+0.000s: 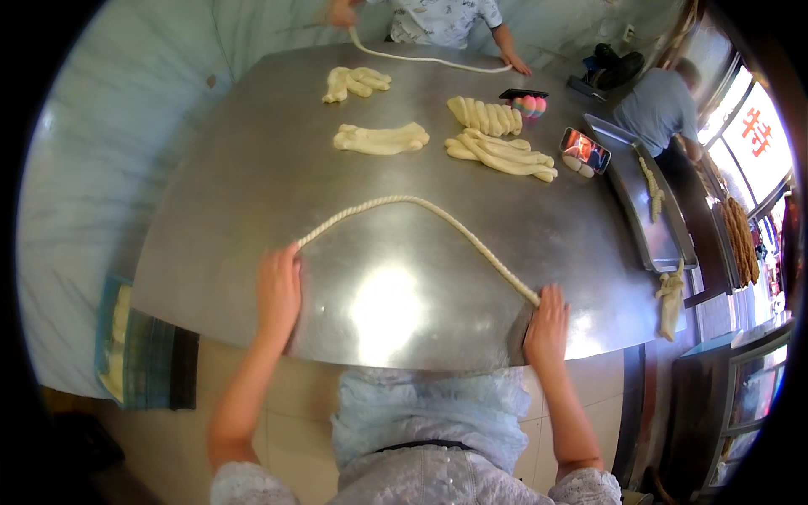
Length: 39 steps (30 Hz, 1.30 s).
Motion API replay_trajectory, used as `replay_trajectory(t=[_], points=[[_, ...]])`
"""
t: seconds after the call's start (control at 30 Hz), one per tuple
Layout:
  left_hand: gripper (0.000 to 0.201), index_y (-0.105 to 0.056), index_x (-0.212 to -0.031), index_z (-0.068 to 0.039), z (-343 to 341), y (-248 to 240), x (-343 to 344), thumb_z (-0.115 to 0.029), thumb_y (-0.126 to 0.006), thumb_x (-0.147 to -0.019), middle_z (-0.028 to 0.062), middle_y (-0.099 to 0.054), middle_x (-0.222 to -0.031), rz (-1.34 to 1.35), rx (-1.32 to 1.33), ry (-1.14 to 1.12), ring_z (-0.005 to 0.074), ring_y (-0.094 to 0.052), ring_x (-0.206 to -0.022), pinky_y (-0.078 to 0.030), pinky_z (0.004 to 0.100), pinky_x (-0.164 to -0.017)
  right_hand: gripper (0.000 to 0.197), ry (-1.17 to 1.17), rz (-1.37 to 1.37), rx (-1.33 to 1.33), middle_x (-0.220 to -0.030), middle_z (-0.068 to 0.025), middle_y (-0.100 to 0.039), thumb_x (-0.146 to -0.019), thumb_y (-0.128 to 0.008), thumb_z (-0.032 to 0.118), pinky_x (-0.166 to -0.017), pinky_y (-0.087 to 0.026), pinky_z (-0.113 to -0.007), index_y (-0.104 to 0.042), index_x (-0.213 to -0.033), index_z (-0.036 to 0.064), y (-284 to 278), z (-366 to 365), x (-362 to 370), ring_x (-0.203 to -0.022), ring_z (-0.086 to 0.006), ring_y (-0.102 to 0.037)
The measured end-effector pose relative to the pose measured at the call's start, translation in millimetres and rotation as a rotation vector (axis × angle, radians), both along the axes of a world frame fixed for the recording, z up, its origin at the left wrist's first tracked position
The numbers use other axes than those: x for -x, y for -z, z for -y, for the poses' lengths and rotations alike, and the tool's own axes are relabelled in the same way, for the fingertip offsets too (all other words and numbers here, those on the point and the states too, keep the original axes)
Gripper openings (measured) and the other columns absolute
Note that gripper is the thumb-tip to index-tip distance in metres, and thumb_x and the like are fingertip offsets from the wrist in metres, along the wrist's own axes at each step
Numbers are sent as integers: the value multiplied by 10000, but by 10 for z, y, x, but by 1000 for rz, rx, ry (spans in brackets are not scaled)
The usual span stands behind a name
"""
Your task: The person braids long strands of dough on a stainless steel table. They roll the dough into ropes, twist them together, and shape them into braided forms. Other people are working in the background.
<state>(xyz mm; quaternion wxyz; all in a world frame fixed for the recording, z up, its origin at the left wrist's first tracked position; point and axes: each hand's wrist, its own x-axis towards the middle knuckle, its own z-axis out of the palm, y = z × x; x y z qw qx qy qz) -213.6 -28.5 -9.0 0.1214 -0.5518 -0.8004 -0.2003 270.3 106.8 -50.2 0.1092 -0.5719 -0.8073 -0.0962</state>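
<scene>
A long, thin, twisted dough rope arches across the steel table in front of me. My left hand lies over its left end, palm down with the fingers stretched out. Its right end runs under my right hand, which also rests flat on the tabletop near the front edge. Both ends of the rope are hidden beneath my palms. Beyond the rope lie thick, pale dough strips: a pile at the centre, a folded bundle farther left, and two bundles on the right, one coiled and one of long strands.
Across the steel table, another person handles a dough strand. A phone leans on a stand at the right. Past it sits a metal tray with a twisted dough piece. More dough hangs at the right edge.
</scene>
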Motion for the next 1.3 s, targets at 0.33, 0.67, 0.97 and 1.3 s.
replay_trajectory(t=[0.33,0.67,0.97,1.3], points=[[603,-464,-1457,10,-419,144,128,-387,-524,-1007,222,-435,-1532,-44,68,-188,379,-353,-1444,-241,513,-1207,291,-31,-276,-219,-1091,-132,-644,-954,-618,185,-883,-484,-455,-677,-1194,32,-82,-1186,-235,-1025,-338,-588],[458,-585,-1199,43,656,98,-994,-308,-690,-924,221,-579,-1374,-223,63,165,380,-555,-1271,-464,465,-1013,149,-307,-543,-153,-871,-73,-640,-923,-708,151,-743,-495,-359,-685,-985,17,-406,-488,1,-804,-232,-592],[251,-624,-1018,-80,1051,-1721,116,-296,-724,-939,24,-668,-915,614,415,463,129,-645,-851,-505,310,-760,225,-515,-474,520,-803,-4,-650,-831,-828,157,-625,-502,-244,-692,-965,37,-2389,-163,-747,-695,-97,-630],[225,-622,-1107,-19,1172,-54,2667,-223,-590,-1019,93,-699,-1057,234,-94,-408,235,-637,-990,-509,354,-879,441,833,-311,-178,-959,-132,-713,-951,-622,486,-740,-511,-407,-742,-1079,81,-1193,-635,-3144,-851,-267,-676]])
